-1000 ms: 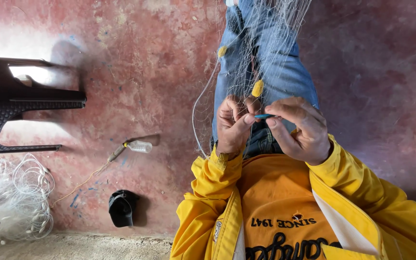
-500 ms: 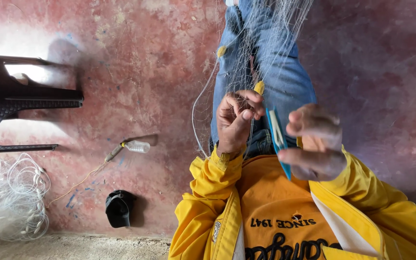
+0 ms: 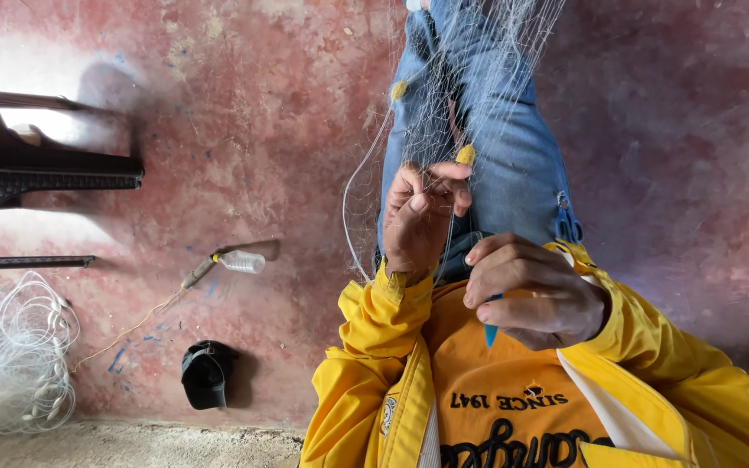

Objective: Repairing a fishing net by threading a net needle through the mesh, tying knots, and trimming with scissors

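Fingers of the left hand [image 3: 420, 217] pinch the fishing net [image 3: 470, 78] while the right hand [image 3: 530, 290] grips a blue netting needle [image 3: 490, 333]

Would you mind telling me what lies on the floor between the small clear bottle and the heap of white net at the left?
In the head view, a thin yellowish cord trails across the red floor from the clear bottle toward the white net heap.

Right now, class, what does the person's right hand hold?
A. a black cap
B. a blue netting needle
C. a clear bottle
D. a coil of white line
B: the right hand is closed round a blue needle whose tip pokes out below the fingers, while the left hand pinches the net.
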